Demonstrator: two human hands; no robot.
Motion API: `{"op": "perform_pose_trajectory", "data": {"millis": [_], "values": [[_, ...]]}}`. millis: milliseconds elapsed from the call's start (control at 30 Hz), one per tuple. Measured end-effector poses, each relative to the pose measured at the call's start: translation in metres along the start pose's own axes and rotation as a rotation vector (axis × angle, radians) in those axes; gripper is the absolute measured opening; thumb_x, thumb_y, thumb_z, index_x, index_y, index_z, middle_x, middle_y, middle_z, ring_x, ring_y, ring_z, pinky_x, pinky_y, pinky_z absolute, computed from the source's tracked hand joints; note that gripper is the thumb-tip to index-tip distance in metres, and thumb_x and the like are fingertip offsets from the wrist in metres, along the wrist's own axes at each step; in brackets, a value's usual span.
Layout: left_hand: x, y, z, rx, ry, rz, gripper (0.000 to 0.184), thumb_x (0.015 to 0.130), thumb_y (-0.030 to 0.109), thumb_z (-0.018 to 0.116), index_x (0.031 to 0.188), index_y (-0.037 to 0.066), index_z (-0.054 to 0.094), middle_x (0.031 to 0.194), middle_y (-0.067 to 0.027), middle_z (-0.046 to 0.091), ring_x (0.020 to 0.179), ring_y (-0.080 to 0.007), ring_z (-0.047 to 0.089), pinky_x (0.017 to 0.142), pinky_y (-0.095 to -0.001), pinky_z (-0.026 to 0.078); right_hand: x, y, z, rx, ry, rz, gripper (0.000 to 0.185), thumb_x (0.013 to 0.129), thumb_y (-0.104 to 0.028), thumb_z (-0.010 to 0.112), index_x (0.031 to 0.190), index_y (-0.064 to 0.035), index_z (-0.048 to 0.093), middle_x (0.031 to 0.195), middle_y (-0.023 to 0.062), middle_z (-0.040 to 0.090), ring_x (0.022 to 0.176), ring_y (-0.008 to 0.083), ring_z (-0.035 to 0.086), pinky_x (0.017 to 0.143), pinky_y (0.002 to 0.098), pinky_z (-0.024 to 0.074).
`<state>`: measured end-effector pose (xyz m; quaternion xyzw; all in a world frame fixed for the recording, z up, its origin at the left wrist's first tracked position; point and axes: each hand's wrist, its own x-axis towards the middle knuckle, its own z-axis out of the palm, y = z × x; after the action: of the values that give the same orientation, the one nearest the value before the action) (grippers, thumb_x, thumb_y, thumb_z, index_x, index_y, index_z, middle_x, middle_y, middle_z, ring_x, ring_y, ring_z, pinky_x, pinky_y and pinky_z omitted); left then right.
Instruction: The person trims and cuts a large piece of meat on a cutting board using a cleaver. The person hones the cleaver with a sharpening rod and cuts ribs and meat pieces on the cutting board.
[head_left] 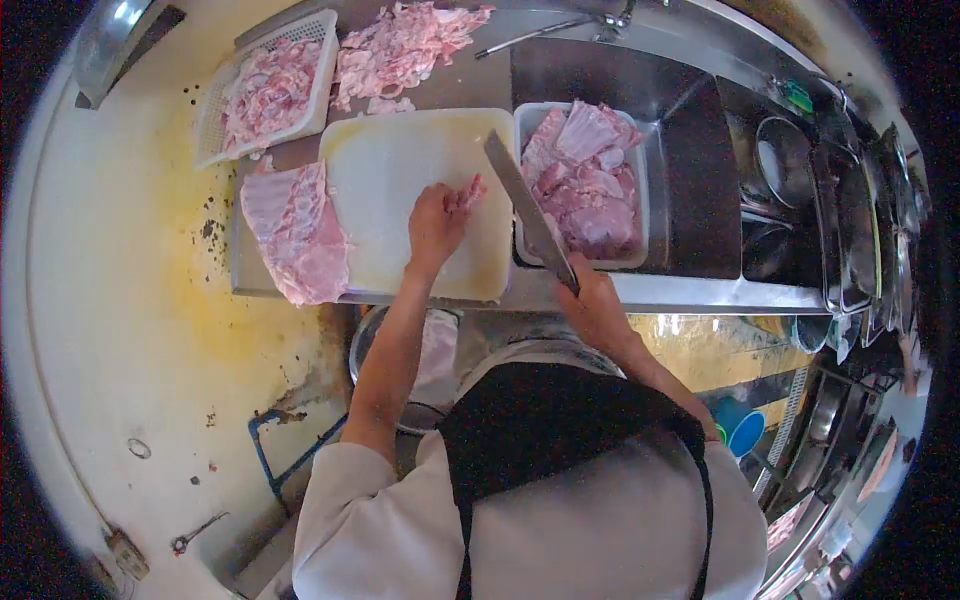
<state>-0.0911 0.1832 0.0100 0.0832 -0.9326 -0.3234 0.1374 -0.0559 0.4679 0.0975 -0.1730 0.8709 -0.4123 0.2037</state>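
My left hand (438, 228) is over the white cutting board (375, 210), its fingers closed on a small piece of meat (474, 190). In my right hand (592, 305) is the handle of a large knife (528, 212), its blade slanting up and left over the board's right edge. A slab of ribs (297, 232) lies at the board's left side, partly on the counter. Right of the board, a white tub (643, 205) holds ribs and larger cuts of meat (590, 205).
A white basket (318, 90) of meat pieces stands at the back left, beside a loose pile of trimmings (405, 50). The sink (690, 180) is right of the tub. A metal bowl (368, 335) sits below the counter, and a blue bucket (745, 430) stands lower right.
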Motion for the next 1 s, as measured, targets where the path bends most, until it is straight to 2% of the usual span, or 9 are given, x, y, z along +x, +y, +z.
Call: {"op": "perform_pose_trajectory", "data": {"millis": [100, 200, 300, 533, 633, 700, 800, 867, 1000], "values": [[-0.001, -0.002, -0.002, 0.007, 0.005, -0.04, 0.02, 0.076, 0.009, 0.071, 0.085, 0.005, 0.054, 0.081, -0.015, 0.058, 0.08, -0.036, 0.058, 0.069, -0.0457, 0.046, 0.008, -0.031, -0.005, 0.142, 0.157, -0.148, 0.029, 0.092, -0.017, 0.06, 0.113, -0.0004, 0.051, 0.081, 0.0252, 0.064, 0.077, 0.0475, 0.062, 0.067, 0.0521, 0.0464], [0.0, -0.004, 0.001, -0.027, 0.019, -0.095, 0.02, 0.079, 0.014, 0.07, 0.087, 0.005, 0.055, 0.081, -0.0152, 0.06, 0.08, -0.0366, 0.06, 0.069, -0.0463, 0.047, 0.032, -0.022, 0.013, -0.067, 0.167, -0.161, 0.033, 0.092, -0.017, 0.058, 0.118, 0.0006, 0.048, 0.083, 0.0262, 0.065, 0.08, 0.0472, 0.064, 0.07, 0.0549, 0.0479], [-0.004, 0.008, -0.001, -0.058, -0.001, -0.205, 0.02, 0.082, 0.02, 0.069, 0.085, 0.004, 0.057, 0.08, -0.0157, 0.064, 0.079, -0.0371, 0.062, 0.068, -0.0467, 0.048, 0.051, 0.008, 0.021, -0.377, -0.162, -0.096, 0.036, 0.092, -0.018, 0.056, 0.12, 0.0024, 0.045, 0.085, 0.0276, 0.065, 0.084, 0.0495, 0.063, 0.073, 0.0573, 0.0481], [0.0, 0.007, -0.012, 0.117, -0.206, -0.217, 0.022, 0.084, 0.02, 0.067, 0.071, 0.003, 0.061, 0.072, -0.0152, 0.066, 0.075, -0.0353, 0.065, 0.066, -0.0433, 0.051, 0.035, 0.008, 0.0, -0.296, -0.318, 0.086, 0.041, 0.092, -0.02, 0.055, 0.122, 0.0057, 0.043, 0.097, 0.0324, 0.062, 0.096, 0.0504, 0.06, 0.082, 0.0566, 0.0459], [0.0, -0.011, -0.041, -0.544, -0.185, -0.439, 0.002, 0.082, 0.007, 0.064, 0.082, 0.005, 0.065, 0.075, -0.0128, 0.065, 0.072, -0.0301, 0.065, 0.064, -0.039, 0.052, 0.026, 0.016, 0.0, -0.282, -0.297, 0.048, 0.049, 0.093, -0.022, 0.055, 0.127, 0.0071, 0.037, 0.096, 0.0317, 0.063, 0.093, 0.0501, 0.061, 0.081, 0.0564, 0.0469], [-0.002, -0.021, -0.042, -0.582, 0.052, -0.233, 0.011, 0.079, 0.0, 0.063, 0.088, 0.006, 0.065, 0.078, -0.0113, 0.065, 0.071, -0.027, 0.064, 0.064, -0.0358, 0.051, 0.026, 0.032, 0.007, -0.331, -0.308, -0.013, 0.063, 0.094, -0.024, 0.054, 0.139, 0.0106, 0.028, 0.093, 0.0308, 0.065, 0.087, 0.0504, 0.063, 0.076, 0.0572, 0.0495], [0.0, -0.057, -0.047, -0.213, 0.184, 0.214, 0.022, 0.076, -0.005, 0.062, 0.095, 0.006, 0.065, 0.084, -0.0109, 0.065, 0.07, -0.024, 0.063, 0.063, -0.0331, 0.051, 0.025, 0.032, 0.009, -0.255, -0.276, -0.012, 0.041, 0.093, -0.02, 0.053, 0.122, 0.0058, 0.042, 0.093, 0.0307, 0.063, 0.092, 0.0501, 0.06, 0.079, 0.0558, 0.0454], [-0.012, -0.076, -0.056, -0.035, 0.213, 0.241, 0.024, 0.076, -0.005, 0.062, 0.097, 0.006, 0.065, 0.086, -0.0112, 0.065, 0.07, -0.024, 0.064, 0.064, -0.0336, 0.051, 0.025, 0.031, 0.009, -0.227, -0.281, 0.013, 0.041, 0.092, -0.019, 0.053, 0.123, 0.0059, 0.041, 0.093, 0.0312, 0.063, 0.092, 0.0499, 0.06, 0.079, 0.0557, 0.0453], [-0.037, -0.08, -0.075, -0.041, 0.177, -0.238, 0.023, 0.078, 0.0, 0.063, 0.099, 0.007, 0.068, 0.089, -0.0121, 0.066, 0.071, -0.0269, 0.064, 0.066, -0.0377, 0.052, 0.022, 0.025, 0.008, -0.228, -0.261, -0.011, 0.042, 0.093, -0.019, 0.053, 0.124, 0.005, 0.042, 0.093, 0.0308, 0.062, 0.091, 0.0491, 0.06, 0.078, 0.0551, 0.0451]]}}
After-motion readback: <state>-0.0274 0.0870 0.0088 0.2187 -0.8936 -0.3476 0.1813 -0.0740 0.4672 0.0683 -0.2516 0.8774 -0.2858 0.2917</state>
